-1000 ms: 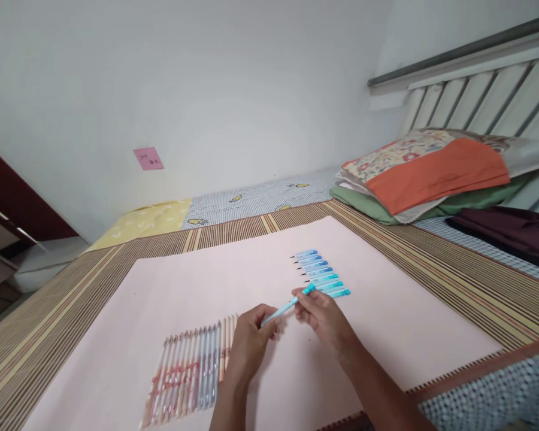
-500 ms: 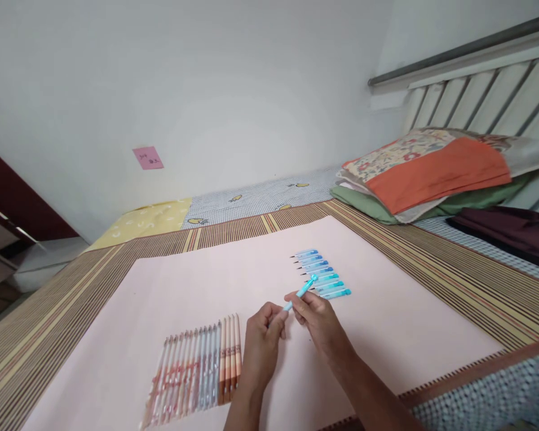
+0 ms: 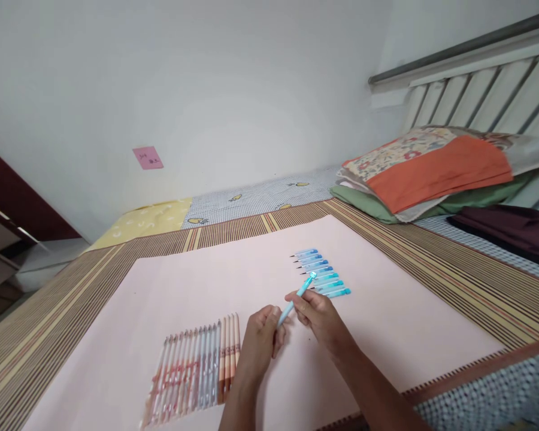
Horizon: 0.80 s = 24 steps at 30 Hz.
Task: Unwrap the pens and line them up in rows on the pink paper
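Observation:
A light-blue pen point(image 3: 306, 284) with a turquoise top end is held at a slant between my two hands, over the pink sheet. My right hand point(image 3: 320, 318) pinches its upper part between thumb and fingers. Closed around the lower end, my left hand point(image 3: 261, 338) hides the tip. Just beyond my right hand lies a row of blue and turquoise pens point(image 3: 312, 261), dark tips pointing left. To the left of my left hand, many pens in pale, reddish and grey tones point(image 3: 188, 365) lie side by side, with several peach-orange ones point(image 3: 230, 347) at the right end.
The large pink sheet point(image 3: 197, 287) lies on a striped mat point(image 3: 54, 323) over a bed. At the back right, an orange patterned pillow point(image 3: 440, 173) rests on green cloth, beside dark folded fabric point(image 3: 512, 230). A pink note point(image 3: 148, 157) is on the wall.
My left hand has shifted slightly down and left along the pen, so more of its lower part shows. My right hand has barely moved.

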{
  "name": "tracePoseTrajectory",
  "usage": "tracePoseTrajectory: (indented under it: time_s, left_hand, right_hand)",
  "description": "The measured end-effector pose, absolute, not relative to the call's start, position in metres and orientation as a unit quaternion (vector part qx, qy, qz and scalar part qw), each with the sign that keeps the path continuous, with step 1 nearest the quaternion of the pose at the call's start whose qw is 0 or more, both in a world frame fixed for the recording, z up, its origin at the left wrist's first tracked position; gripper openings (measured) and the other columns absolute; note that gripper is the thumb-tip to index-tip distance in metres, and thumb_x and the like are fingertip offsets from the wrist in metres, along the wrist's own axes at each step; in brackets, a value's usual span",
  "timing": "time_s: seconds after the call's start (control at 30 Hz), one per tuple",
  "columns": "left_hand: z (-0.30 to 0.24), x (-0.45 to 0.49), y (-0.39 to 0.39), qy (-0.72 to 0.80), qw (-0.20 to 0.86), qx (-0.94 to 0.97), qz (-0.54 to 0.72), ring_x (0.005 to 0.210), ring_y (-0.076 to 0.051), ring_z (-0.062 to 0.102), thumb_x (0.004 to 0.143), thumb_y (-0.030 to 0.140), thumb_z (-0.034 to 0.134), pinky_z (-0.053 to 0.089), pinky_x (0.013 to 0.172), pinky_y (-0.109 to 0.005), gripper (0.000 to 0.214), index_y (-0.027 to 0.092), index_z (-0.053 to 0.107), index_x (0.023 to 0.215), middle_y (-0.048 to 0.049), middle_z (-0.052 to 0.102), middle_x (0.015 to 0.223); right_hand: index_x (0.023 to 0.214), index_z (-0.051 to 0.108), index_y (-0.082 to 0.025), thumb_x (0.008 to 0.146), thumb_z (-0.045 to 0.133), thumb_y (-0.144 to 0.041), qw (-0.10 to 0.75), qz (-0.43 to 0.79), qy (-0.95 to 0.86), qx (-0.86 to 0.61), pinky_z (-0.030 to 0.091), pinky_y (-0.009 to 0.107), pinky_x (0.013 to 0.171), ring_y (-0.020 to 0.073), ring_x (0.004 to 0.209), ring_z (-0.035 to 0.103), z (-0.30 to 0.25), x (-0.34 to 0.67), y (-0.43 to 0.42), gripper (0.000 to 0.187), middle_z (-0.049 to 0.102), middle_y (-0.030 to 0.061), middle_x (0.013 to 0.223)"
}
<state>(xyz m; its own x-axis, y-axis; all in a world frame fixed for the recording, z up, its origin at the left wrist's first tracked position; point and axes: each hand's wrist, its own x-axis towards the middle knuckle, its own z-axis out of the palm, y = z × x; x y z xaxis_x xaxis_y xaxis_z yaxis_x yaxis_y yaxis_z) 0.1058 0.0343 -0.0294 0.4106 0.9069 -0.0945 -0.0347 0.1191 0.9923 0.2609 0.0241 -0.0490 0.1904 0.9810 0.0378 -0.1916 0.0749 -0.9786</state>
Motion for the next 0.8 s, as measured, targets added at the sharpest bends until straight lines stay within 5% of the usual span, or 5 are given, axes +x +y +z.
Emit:
tracePoseTrajectory:
  time_s: [0.1, 0.27, 0.43, 0.63, 0.8]
  left_hand:
    - [-0.0313, 0.1061, 0.0335, 0.379, 0.67, 0.535, 0.348, 0.038, -0.009, 0.038, 0.09, 0.067, 0.052, 0.025, 0.045, -0.026, 0.053, 0.016, 0.063, 0.079, 0.0019, 0.057, 0.05]
    - [-0.0333, 0.1073, 0.0352, 0.379, 0.655, 0.522, 0.394, 0.039, -0.006, 0.034, 0.076, 0.055, 0.079, 0.019, 0.043, -0.024, 0.042, 0.019, 0.058, 0.083, 0.007, 0.056, 0.055]
    - [-0.0341, 0.1062, 0.0348, 0.386, 0.679, 0.501, 0.372, 0.036, -0.006, 0.027, 0.09, 0.066, 0.054, 0.014, 0.044, -0.026, 0.052, 0.016, 0.061, 0.079, 0.0052, 0.05, 0.045]
    - [-0.034, 0.1066, 0.0376, 0.377, 0.68, 0.481, 0.405, 0.039, -0.004, 0.03, 0.07, 0.055, 0.083, 0.015, 0.044, -0.023, 0.046, 0.018, 0.058, 0.081, 0.0086, 0.051, 0.051]
    - [-0.0355, 0.1062, 0.0362, 0.422, 0.659, 0.485, 0.391, 0.038, -0.006, 0.025, 0.084, 0.071, 0.059, 0.013, 0.045, -0.026, 0.058, 0.014, 0.064, 0.074, 0.0058, 0.044, 0.042]
  right_hand:
    - [0.089, 0.076, -0.016, 0.077, 0.074, -0.064, 0.61, 0.492, -0.407, -0.47, 0.026, 0.026, 0.051, 0.0095, 0.05, 0.033, -0.0484, 0.2596, 0.0239, 0.049, 0.04, -0.0067, 0.051]
    - [0.087, 0.075, -0.016, 0.077, 0.075, -0.063, 0.622, 0.483, -0.385, -0.48, 0.022, 0.027, 0.049, 0.0093, 0.05, 0.031, -0.0528, 0.2578, 0.0252, 0.048, 0.041, -0.0065, 0.053]
    - [0.091, 0.075, -0.016, 0.079, 0.073, -0.063, 0.62, 0.512, -0.373, -0.462, 0.023, 0.027, 0.051, 0.0094, 0.051, 0.033, -0.0544, 0.2548, 0.0253, 0.049, 0.042, -0.0066, 0.054]
    - [0.087, 0.073, -0.015, 0.074, 0.077, -0.064, 0.639, 0.515, -0.347, -0.455, 0.023, 0.027, 0.051, 0.0086, 0.051, 0.033, -0.0534, 0.2537, 0.0265, 0.051, 0.042, -0.0067, 0.055]
    - [0.089, 0.074, -0.015, 0.072, 0.079, -0.064, 0.646, 0.525, -0.333, -0.442, 0.026, 0.027, 0.052, 0.0089, 0.053, 0.037, -0.0499, 0.2534, 0.0255, 0.052, 0.045, -0.0053, 0.058]
